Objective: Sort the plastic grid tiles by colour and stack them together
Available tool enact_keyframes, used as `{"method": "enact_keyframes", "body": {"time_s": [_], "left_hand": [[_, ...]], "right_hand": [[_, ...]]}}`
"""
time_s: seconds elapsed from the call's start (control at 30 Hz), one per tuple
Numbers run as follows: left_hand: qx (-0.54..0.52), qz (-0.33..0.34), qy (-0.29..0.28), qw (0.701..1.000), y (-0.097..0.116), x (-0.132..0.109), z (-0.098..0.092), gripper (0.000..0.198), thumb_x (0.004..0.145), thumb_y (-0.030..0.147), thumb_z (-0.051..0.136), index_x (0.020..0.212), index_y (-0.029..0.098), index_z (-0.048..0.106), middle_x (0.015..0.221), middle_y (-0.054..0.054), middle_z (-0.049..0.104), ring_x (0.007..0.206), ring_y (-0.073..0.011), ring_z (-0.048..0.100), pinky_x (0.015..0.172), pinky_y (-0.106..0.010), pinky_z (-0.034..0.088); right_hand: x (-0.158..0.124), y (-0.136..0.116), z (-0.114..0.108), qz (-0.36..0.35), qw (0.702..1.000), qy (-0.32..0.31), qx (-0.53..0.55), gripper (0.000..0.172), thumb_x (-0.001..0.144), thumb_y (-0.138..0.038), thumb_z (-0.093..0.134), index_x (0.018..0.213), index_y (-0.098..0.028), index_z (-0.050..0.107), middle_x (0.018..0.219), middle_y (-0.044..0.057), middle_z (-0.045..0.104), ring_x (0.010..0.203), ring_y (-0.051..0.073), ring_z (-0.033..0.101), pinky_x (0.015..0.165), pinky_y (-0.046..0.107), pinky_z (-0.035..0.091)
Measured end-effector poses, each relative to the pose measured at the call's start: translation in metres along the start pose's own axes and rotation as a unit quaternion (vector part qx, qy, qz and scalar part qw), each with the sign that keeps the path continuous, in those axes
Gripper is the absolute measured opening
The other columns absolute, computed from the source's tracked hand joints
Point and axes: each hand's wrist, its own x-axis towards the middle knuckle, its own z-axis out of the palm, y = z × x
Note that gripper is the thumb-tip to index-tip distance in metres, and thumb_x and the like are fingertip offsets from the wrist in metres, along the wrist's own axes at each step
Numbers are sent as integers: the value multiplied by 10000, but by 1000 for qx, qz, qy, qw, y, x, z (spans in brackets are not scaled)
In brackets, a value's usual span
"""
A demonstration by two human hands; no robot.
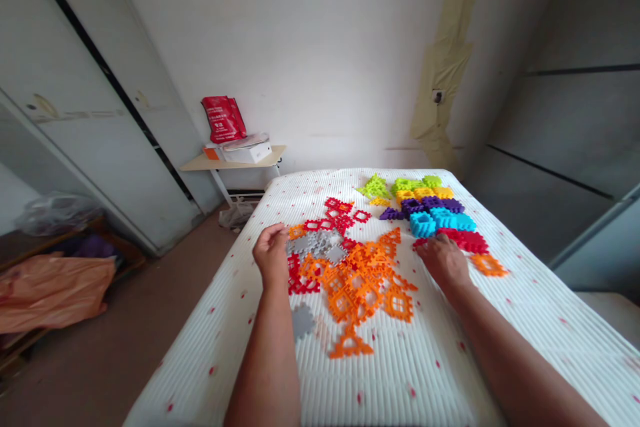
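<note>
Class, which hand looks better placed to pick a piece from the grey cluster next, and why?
Probably the left hand, which is close beside the grey cluster. The right hand is farther off, at the red row, with orange pieces lying between it and the cluster.

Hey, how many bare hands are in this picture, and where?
2. The bare left hand is beside the grey, toothed plastic pieces; the bare right hand is at the row of red, toothed plastic pieces on the right.
</note>
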Motion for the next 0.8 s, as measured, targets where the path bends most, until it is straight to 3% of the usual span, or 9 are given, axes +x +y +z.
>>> {"method": "enact_keyframes", "body": {"time_s": [0.07, 0.17, 0.27, 0.4, 0.47, 0.57, 0.8], "left_hand": [[88, 80, -138, 983, 3, -12, 10, 168, 722, 241, 552, 813, 174, 676, 795, -31, 681, 775, -166, 614, 758, -316, 469], [222, 203, -331, 894, 5, -32, 24, 234, 717, 129, 532, 836, 229, 706, 908, -27, 692, 930, -187, 581, 889, -364, 427], [327, 255, -418, 809, 2, -46, 32, 310, 680, 81, 568, 878, 269, 714, 1038, -26, 670, 1018, -219, 537, 918, -411, 403], [409, 256, -426, 765, -3, -51, 34, 344, 707, 97, 580, 973, 281, 698, 1152, -46, 616, 1091, -255, 492, 916, -443, 390], [431, 244, -422, 759, -6, -50, 34, 348, 738, 103, 557, 1014, 271, 686, 1163, -53, 605, 1090, -245, 489, 930, -425, 383], [445, 228, -418, 758, -11, -46, 34, 361, 773, 93, 512, 1055, 254, 669, 1176, -49, 593, 1077, -213, 492, 959, -378, 369], [461, 197, -391, 772, -19, -42, 36, 431, 766, 6, 440, 1096, 191, 649, 1194, -91, 577, 1105, -202, 486, 994, -343, 362]], "right_hand": [[0, 0, -1, 4, 1000, 11, 6, 284, 866, -309, 472, 807, -121, 677, 882, 130, 614, 824, 220, 584, 653, 286, 417], [-3, -2, -5, -25, 997, 61, 36, 277, 871, -317, 464, 879, -132, 670, 905, 117, 613, 849, 218, 570, 677, 293, 424], [-10, -15, -11, -149, 978, 96, 106, 308, 894, -335, 435, 1035, -162, 649, 1014, 115, 607, 936, 213, 544, 785, 311, 424], [-26, -45, -19, -373, 908, 59, 183, 358, 911, -386, 408, 1175, -239, 600, 1275, 113, 498, 1114, 245, 446, 909, 389, 369], [-32, -59, -21, -433, 881, 25, 186, 375, 914, -435, 389, 1189, -279, 590, 1387, 86, 400, 1193, 274, 371, 932, 437, 336], [-34, -72, -19, -439, 882, -17, 170, 417, 919, -477, 344, 1187, -276, 593, 1449, 81, 318, 1256, 304, 293, 944, 489, 294], [-26, -69, -3, -342, 928, -40, 140, 485, 917, -478, 331, 1282, -211, 508, 1461, 119, 289, 1293, 313, 251, 971, 498, 264]]}}
